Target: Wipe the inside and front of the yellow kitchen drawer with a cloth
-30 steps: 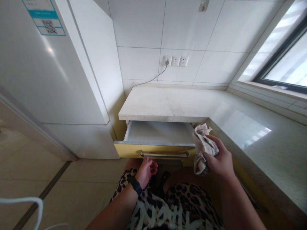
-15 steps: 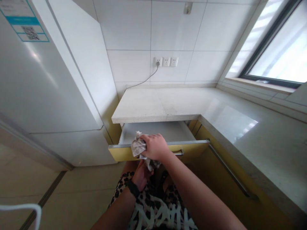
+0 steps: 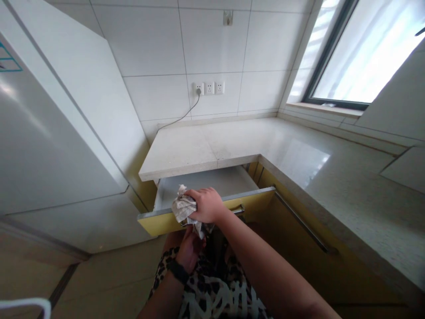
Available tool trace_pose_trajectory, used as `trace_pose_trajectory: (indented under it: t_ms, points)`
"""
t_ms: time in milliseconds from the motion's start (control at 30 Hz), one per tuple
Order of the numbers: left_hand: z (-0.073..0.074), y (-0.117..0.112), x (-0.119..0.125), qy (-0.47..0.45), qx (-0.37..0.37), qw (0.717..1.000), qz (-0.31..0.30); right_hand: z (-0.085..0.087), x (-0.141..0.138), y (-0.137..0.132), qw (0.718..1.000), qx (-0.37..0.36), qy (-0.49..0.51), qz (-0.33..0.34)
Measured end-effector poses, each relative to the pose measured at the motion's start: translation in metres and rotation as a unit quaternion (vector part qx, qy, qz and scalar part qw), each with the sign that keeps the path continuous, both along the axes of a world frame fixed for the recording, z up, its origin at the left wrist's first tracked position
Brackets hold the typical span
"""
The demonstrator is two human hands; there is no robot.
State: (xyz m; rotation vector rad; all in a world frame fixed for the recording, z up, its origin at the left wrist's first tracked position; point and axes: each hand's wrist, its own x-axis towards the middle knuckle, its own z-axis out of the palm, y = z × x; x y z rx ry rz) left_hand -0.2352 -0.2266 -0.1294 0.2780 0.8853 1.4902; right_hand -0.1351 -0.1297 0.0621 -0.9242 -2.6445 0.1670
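Right up close, patterned clothing (image 3: 222, 294) is seen over the lap, and above it the left hand (image 3: 190, 248), a dark wristband (image 3: 178, 271) at its wrist, is held low in front of the drawer; its fingers are partly hidden, so whether anything is gripped there cannot be told. Just above, the cloth (image 3: 182, 208) is held bunched in the right hand (image 3: 209, 204), fingers curled around it, presumably gathered so that it can be managed in one palm, with loose folds left hanging below. It is held at the top edge of the yellow drawer front (image 3: 156, 224), where both face and rim can be reached; part of the metal handle (image 3: 239, 209) is covered by hand and cloth. Behind that, the white drawer interior (image 3: 219, 180) is exposed, the drawer being pulled out past the countertop (image 3: 195, 144), likely to give the arms room. Farther back, a cable (image 3: 181, 118) is run along the wall to the sockets (image 3: 214, 88), apparently routed clear of the drawer.
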Motion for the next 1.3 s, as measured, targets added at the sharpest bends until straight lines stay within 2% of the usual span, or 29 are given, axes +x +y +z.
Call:
trace_pose_trajectory:
  t_ms: [167, 433, 533, 600, 700, 867, 1133, 1300]
  points:
    - [0.005, 0.0, 0.003, 0.012, 0.025, 1.0, -0.006, -0.004, 0.057, 0.022, 0.998, 0.001, 0.033, -0.061]
    - [0.004, 0.0, 0.002, 0.008, 0.024, 1.0, -0.005, -0.012, 0.164, 0.06, 0.971, 0.033, 0.04, -0.233]
    - [0.007, 0.0, 0.001, 0.005, 0.025, 1.0, -0.004, -0.015, 0.188, 0.066, 0.954, 0.036, 0.039, -0.296]
    - [0.008, 0.0, 0.002, 0.001, 0.022, 1.0, 0.001, -0.016, 0.194, 0.065, 0.948, 0.041, 0.037, -0.313]
    - [0.01, 0.001, 0.002, -0.004, 0.02, 1.0, 0.007, -0.016, 0.189, 0.061, 0.946, 0.059, 0.01, -0.32]
    - [0.01, 0.002, 0.002, -0.01, 0.021, 1.0, 0.009, -0.011, 0.164, 0.05, 0.943, 0.068, -0.028, -0.323]
    - [-0.001, 0.005, 0.001, -0.014, 0.03, 0.999, 0.007, -0.003, 0.093, 0.021, 0.967, 0.052, -0.037, -0.248]
    - [0.0, 0.004, 0.0, -0.013, 0.032, 0.999, 0.0, 0.003, 0.052, 0.004, 0.98, 0.028, -0.036, -0.196]
